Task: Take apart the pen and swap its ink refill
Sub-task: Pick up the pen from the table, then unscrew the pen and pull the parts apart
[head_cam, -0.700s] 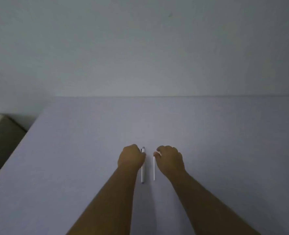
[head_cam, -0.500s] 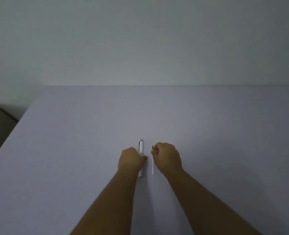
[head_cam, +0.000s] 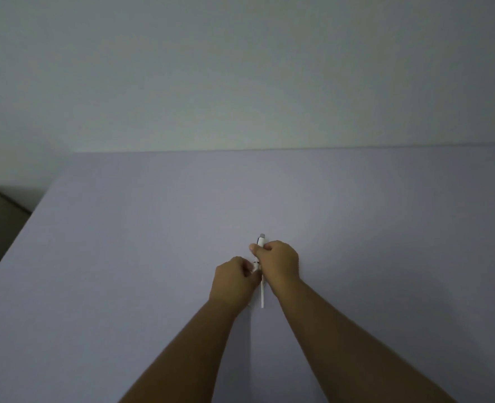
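close in front of me on the counter (head_cam: pixel 124 257), my left hand (head_cam: pixel 233 279) pinches the pen (head_cam: pixel 261 242) low down while my right hand (head_cam: pixel 278 261) clasps its upper barrel. nothing looks separated yet; pulling apart and swapping the refill (head_cam: pixel 262 295) remain.

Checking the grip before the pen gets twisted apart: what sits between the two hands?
In the head view, only the white pen runs between the left hand and right hand; both grip it.
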A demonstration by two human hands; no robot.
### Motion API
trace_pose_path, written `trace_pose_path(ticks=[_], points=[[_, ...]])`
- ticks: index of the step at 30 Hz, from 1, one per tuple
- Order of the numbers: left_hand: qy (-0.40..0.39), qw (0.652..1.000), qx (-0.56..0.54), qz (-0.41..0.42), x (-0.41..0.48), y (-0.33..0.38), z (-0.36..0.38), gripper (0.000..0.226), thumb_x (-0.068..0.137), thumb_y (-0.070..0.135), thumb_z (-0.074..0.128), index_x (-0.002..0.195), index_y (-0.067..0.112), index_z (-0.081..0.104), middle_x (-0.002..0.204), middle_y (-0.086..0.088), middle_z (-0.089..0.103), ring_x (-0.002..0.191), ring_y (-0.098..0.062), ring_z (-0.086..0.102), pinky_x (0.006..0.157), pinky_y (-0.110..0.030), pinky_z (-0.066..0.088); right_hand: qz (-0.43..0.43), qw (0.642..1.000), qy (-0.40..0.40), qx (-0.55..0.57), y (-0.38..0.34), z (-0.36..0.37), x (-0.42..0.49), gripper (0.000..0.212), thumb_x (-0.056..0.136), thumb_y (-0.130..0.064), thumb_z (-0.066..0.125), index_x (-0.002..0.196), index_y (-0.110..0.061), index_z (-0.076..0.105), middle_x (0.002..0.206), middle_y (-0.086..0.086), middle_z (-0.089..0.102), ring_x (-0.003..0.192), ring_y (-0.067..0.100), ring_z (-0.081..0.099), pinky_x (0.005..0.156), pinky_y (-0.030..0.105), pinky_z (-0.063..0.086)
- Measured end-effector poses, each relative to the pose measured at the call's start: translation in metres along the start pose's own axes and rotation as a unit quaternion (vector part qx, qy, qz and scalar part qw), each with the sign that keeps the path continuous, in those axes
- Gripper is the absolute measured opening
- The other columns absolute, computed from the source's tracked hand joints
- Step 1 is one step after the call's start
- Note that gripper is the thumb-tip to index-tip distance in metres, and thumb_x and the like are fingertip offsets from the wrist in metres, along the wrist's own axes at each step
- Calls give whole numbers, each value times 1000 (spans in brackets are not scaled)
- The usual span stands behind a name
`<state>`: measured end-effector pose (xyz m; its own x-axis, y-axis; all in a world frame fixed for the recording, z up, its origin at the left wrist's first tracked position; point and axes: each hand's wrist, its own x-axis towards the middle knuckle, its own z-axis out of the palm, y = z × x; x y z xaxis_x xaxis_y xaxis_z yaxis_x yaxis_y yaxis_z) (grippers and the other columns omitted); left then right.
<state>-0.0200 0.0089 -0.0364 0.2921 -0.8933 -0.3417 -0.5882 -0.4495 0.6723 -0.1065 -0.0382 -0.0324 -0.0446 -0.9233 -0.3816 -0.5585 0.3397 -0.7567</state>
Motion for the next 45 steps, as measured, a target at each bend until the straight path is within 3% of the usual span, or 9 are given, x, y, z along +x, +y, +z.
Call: trace_pose_path(ticks=[6,11,19,28,31,35,40,42,45], points=[[-73,995,63,35,1,-3,-11,11,88,26,61,86,16,58,83,-1,59,72,-12,51,55,-13,36,77,980,81,168,8,-20,16,37,89,-37,57,56,-20,58,63,3,61,69,26,60,80,42,52],[-39,998,47,23,3,-14,-10,28,91,29,59,112,11,65,98,-3,66,85,-10,52,77,-17,37,-4,998,6,-63,33,-30,15,27,88,-30,61,91,-4,69,94,15,71,94,33,65,78,33,45],[-11,999,48,20,5,-16,-5,25,92,28,56,102,10,69,86,1,63,80,-15,55,73,-21,38,-71,985,8,-158,47,-17,9,21,87,-26,60,95,-9,68,100,11,65,96,29,60,81,36,46],[-4,998,51,48,2,-16,-2,20,93,27,53,85,12,64,67,5,50,70,-18,49,63,-24,39,-97,983,31,-152,51,-17,5,32,89,-33,58,109,-9,65,104,12,64,101,29,60,85,40,50],[7,995,66,70,0,-15,-1,17,94,26,51,82,16,59,72,5,50,73,-16,48,60,-21,32,-133,985,64,-95,41,-21,-2,40,90,-43,56,102,-7,68,96,9,66,92,21,60,80,32,49],[14,994,61,91,-8,-5,2,22,97,27,47,103,11,62,88,0,60,78,-14,52,71,-20,38,-56,996,-53,36,19,-21,-16,28,86,-38,64,76,-12,63,66,-7,58,62,6,52,60,20,40],[-42,994,36,96,-20,2,-5,33,102,29,33,96,10,60,85,-3,60,75,-17,54,72,-30,49,-18,984,-63,164,15,-29,-21,26,87,-25,65,62,-19,63,57,-10,58,58,5,50,65,21,40],[-84,993,-28,73,-22,1,-9,34,102,30,29,91,17,59,81,1,57,72,-13,51,67,-23,44,-8,970,-89,228,12,-33,-23,23,88,-19,64,65,-17,66,51,-13,57,58,6,49,63,20,41],[-123,982,-145,18,-26,4,-15,39,102,34,29,77,26,58,72,6,53,64,-9,45,69,-25,40,-4,944,-138,300,11,-41,-25,15,90,-11,59,83,-16,72,71,-6,65,71,11,55,70,22,45]])
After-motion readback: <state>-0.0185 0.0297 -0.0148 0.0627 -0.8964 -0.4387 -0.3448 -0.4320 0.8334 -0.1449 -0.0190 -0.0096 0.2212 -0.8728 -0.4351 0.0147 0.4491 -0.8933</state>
